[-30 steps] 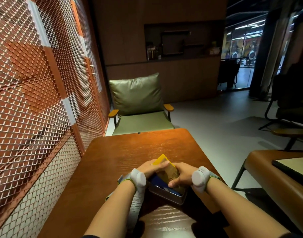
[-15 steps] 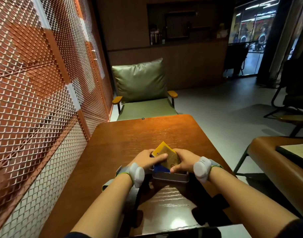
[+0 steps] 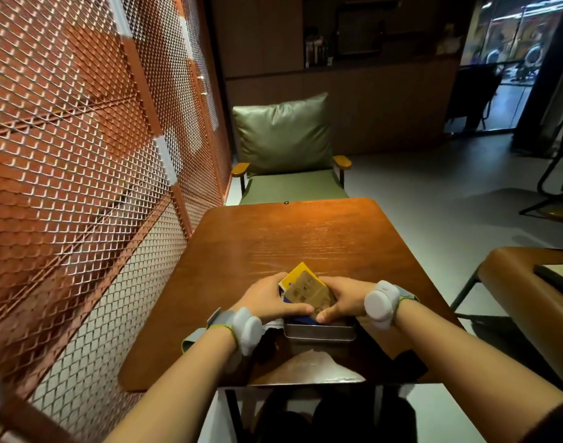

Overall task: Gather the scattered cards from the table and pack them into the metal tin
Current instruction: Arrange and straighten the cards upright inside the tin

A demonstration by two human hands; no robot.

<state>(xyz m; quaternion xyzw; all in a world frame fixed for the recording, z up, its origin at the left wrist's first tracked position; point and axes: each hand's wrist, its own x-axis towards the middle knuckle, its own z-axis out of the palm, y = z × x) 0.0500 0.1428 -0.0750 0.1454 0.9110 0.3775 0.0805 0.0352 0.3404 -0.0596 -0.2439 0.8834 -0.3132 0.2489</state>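
Near the 6 o'clock edge of a wooden table (image 3: 305,238), a metal tin (image 3: 319,332) sits open. The left hand (image 3: 267,298) and right hand (image 3: 344,297) clamp a stack of cards (image 3: 308,290) from 9 and 3 o'clock, tilted over the tin, probably to square the edges so that they fit. Print on the brown top card is too small to read.

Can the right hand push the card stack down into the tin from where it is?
Probably yes. The right hand already grips the card stack directly over the open metal tin. The left hand holds the opposite side; nothing visible blocks the opening.
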